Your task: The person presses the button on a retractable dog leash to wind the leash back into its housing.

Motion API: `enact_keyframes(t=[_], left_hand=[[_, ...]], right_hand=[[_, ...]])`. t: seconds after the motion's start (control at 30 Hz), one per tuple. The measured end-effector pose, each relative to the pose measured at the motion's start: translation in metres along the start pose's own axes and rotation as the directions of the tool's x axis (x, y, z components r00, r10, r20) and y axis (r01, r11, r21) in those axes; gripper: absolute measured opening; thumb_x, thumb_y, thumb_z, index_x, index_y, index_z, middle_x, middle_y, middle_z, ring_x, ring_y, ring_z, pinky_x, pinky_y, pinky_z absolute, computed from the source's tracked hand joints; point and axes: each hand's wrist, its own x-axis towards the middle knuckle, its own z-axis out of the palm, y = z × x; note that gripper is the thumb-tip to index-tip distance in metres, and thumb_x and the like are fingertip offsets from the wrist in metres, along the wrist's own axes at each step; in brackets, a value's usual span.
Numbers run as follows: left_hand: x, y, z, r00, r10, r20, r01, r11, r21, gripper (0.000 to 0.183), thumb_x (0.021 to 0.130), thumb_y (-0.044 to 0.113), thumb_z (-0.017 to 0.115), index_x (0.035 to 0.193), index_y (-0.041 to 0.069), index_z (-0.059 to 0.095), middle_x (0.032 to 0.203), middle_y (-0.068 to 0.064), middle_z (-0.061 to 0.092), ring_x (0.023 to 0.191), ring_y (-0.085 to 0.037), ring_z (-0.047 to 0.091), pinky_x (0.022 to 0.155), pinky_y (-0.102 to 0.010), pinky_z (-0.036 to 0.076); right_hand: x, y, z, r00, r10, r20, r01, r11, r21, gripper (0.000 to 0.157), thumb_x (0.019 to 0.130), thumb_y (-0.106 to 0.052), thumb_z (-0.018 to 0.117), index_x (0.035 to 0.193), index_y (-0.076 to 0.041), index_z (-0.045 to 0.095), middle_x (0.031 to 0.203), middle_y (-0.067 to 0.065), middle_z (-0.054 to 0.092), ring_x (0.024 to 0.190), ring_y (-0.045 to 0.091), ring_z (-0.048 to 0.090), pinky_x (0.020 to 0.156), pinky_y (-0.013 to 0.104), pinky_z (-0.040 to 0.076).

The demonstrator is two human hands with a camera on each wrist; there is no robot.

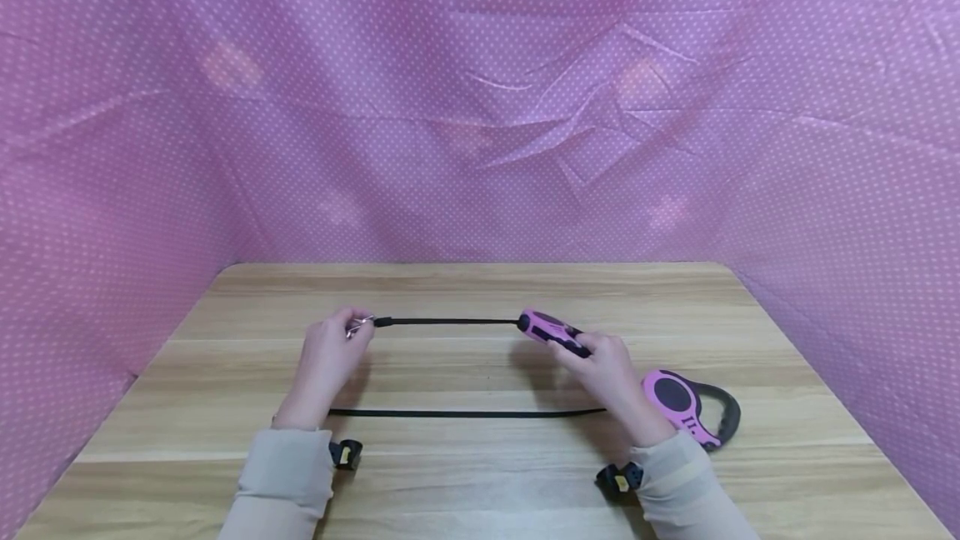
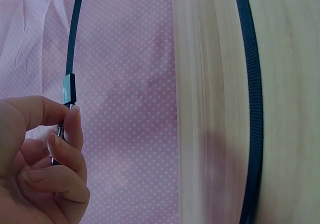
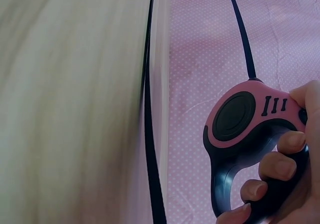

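My right hand [image 1: 600, 365] grips the black loop handle of a pink-and-black retractable leash [image 3: 232, 116], its fingers wrapped through the loop. From the casing a black strap [image 1: 453, 321] runs straight across to the left, above the table. At its far end, my left hand [image 1: 333, 357] pinches the metal clip [image 1: 360, 324] just past the strap's black end sleeve [image 2: 69, 89]. Much of the clip is hidden behind the fingers in the left wrist view. A second pink-and-black retractable leash [image 1: 672, 397] lies on the table beside the right forearm.
The second leash's black strap [image 1: 465, 414] stretches leftward along the wooden table [image 1: 480, 473], passing below both hands; its left end is hidden behind the left forearm. Pink dotted cloth [image 1: 480, 148] hangs around the back and sides. Both wrists wear small black cameras [image 1: 347, 454].
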Motion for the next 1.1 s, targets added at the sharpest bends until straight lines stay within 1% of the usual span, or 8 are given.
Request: enact_keyframes(t=[0.13,0.33,0.43,0.57,0.7,0.83,0.97,1.1], left_hand=[[-0.0004,0.0009,0.0009,1.0,-0.002,0.004,0.002,1.0,-0.005,0.037,0.099,0.027,0.048,0.126,0.006,0.062,0.123,-0.021,0.066,0.101,-0.031,0.063,0.089,-0.047,0.051],[-0.0006,0.0023,0.0017,1.0,0.003,0.002,-0.003,1.0,0.002,0.034,0.099,0.027,0.05,0.124,0.007,0.064,0.118,-0.018,0.069,0.095,-0.027,0.062,0.084,-0.045,0.051],[-0.0008,0.0025,0.002,1.0,0.008,0.0,-0.008,1.0,0.006,0.034,0.099,0.027,0.051,0.123,0.007,0.065,0.117,-0.018,0.069,0.095,-0.026,0.063,0.084,-0.044,0.051],[-0.0011,0.0032,0.0023,1.0,0.011,0.006,-0.011,1.0,0.005,0.033,0.099,0.027,0.051,0.122,0.007,0.065,0.117,-0.017,0.07,0.091,-0.025,0.062,0.08,-0.04,0.051],[-0.0014,0.0049,0.0024,1.0,0.012,0.012,-0.012,1.0,0.002,0.033,0.1,0.027,0.052,0.123,0.007,0.064,0.116,-0.017,0.07,0.088,-0.023,0.062,0.075,-0.035,0.051],[-0.0023,0.0073,0.0029,1.0,0.013,0.018,-0.013,1.0,-0.005,0.033,0.1,0.026,0.052,0.123,0.006,0.064,0.116,-0.018,0.069,0.086,-0.023,0.061,0.072,-0.032,0.05],[-0.0026,0.0086,0.004,1.0,0.025,0.009,-0.025,1.0,-0.002,0.032,0.099,0.025,0.053,0.121,0.005,0.065,0.113,-0.017,0.07,0.084,-0.022,0.062,0.071,-0.032,0.05],[-0.0023,0.009,0.0052,0.999,0.037,-0.001,-0.037,0.999,0.002,0.031,0.098,0.024,0.054,0.12,0.005,0.066,0.112,-0.017,0.071,0.086,-0.022,0.063,0.074,-0.035,0.052]], right_hand=[[-0.0005,-0.0003,0.0,1.0,-0.004,-0.001,0.004,1.0,-0.002,0.038,0.087,-0.032,0.071,0.06,-0.008,0.058,0.067,0.005,0.056,0.059,0.015,0.045,0.053,0.023,0.038],[-0.0011,-0.002,0.0004,1.0,-0.003,0.006,0.003,1.0,0.0,0.037,0.087,-0.032,0.071,0.062,-0.008,0.06,0.069,0.006,0.058,0.061,0.015,0.047,0.053,0.023,0.039],[-0.0016,-0.003,0.0008,1.0,-0.019,0.004,0.019,1.0,0.0,0.037,0.086,-0.032,0.071,0.061,-0.007,0.06,0.069,0.006,0.058,0.06,0.015,0.046,0.053,0.023,0.038],[-0.002,-0.0038,0.0018,0.999,-0.046,-0.006,0.046,0.999,-0.011,0.037,0.086,-0.031,0.071,0.06,-0.007,0.06,0.068,0.006,0.058,0.06,0.015,0.046,0.054,0.023,0.038],[-0.0029,-0.0051,0.002,0.999,-0.052,-0.012,0.052,0.999,-0.009,0.037,0.086,-0.032,0.071,0.06,-0.007,0.061,0.068,0.007,0.058,0.06,0.015,0.046,0.054,0.024,0.038],[-0.0034,-0.006,0.0028,0.998,-0.064,-0.019,0.064,0.998,-0.008,0.037,0.086,-0.031,0.071,0.06,-0.008,0.06,0.068,0.007,0.058,0.059,0.014,0.046,0.053,0.024,0.038],[-0.0037,-0.0065,0.004,0.997,-0.074,-0.021,0.074,0.997,-0.015,0.036,0.086,-0.03,0.072,0.06,-0.008,0.06,0.067,0.006,0.058,0.058,0.013,0.045,0.052,0.023,0.038],[-0.0039,-0.0065,0.0047,0.997,-0.074,-0.022,0.073,0.997,-0.025,0.036,0.085,-0.031,0.072,0.059,-0.009,0.06,0.066,0.005,0.057,0.057,0.013,0.045,0.051,0.023,0.037]])
